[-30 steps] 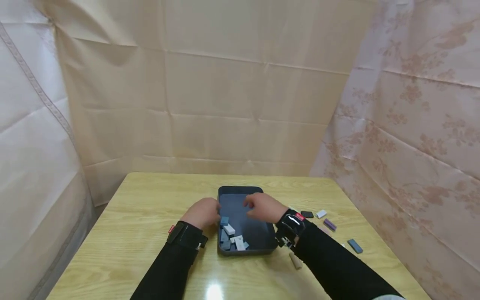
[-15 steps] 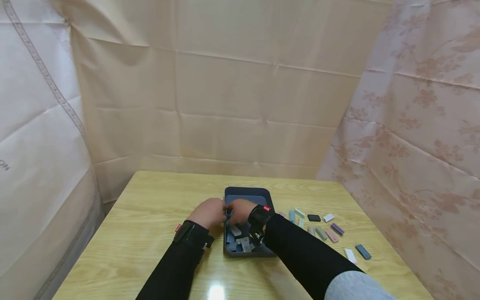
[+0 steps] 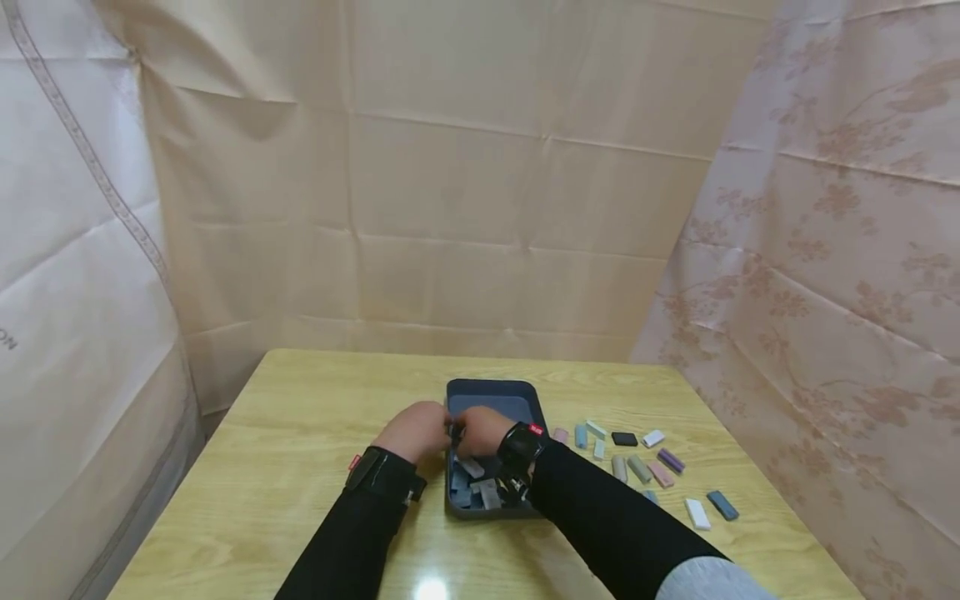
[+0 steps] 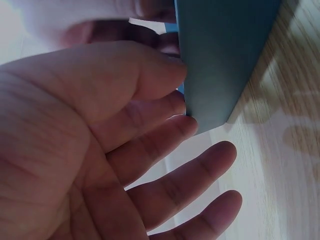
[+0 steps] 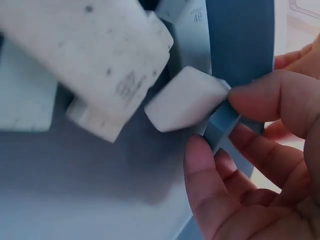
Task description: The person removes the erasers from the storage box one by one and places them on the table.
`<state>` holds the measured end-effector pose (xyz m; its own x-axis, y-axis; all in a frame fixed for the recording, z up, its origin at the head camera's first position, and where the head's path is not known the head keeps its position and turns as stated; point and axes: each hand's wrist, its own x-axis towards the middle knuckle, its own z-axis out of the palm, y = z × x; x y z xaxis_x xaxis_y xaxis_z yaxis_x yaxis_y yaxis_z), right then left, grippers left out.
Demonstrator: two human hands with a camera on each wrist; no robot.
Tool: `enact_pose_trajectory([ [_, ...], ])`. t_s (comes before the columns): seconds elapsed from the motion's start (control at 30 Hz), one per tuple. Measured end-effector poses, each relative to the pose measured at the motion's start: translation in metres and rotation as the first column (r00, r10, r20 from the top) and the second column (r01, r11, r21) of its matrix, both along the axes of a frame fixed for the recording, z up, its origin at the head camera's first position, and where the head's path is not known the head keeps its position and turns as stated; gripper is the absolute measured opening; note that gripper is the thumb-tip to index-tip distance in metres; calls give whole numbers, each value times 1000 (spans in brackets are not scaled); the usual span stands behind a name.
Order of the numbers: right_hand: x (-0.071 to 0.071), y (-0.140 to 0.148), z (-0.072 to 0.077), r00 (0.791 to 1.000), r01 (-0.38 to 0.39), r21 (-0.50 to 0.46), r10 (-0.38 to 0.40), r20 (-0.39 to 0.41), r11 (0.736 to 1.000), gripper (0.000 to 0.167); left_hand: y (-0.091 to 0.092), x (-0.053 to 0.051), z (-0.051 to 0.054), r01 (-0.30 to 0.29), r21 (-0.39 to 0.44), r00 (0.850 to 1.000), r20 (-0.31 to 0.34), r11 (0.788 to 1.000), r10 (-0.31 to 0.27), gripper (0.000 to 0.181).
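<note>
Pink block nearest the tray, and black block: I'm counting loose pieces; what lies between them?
The head view shows one light blue block and two pale blocks there.

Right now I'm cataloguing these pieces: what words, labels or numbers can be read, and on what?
"48": white, black-speckled rectangular block; finer print blurred.
"48": pale blue block; finer print blurred.
"ON": white fabric sheet, cut off.
Red tags on black wrist straps: too small to read.

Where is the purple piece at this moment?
In the head view, the purple piece lies on the table, right of the tray, beside a pink piece.
</note>
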<state>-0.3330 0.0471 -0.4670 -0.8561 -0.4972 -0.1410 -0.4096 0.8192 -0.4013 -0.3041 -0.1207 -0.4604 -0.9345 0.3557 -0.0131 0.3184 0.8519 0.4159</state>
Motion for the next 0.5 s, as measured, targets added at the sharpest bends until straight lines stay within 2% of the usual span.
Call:
enact_pose_trajectory([
  [0.1,9,15,12,1000,-1,-6,1,-23,1000,35,0,1,-1,-11,3,1000,16,1000,11,6],
  [0.2,7,40,24,995,35,-15,-36,-89,999,38,0,0,-1,-16,-5,1000,5,1000,16,5],
  [0.27,-2,65,31,985,68,-24,-71,-157,997,40,0,-2,1,-9,-20,1000,-9,1000,9,6],
  [0.37,-21,112,36,957,140,-37,-144,-252,990,41,0,-3,4,0,-25,1000,-21,1000,0,6],
  [0.5,-41,182,34,932,246,-27,-244,-268,969,45,0,-4,2,-12,-1,1000,-2,1000,12,10],
])
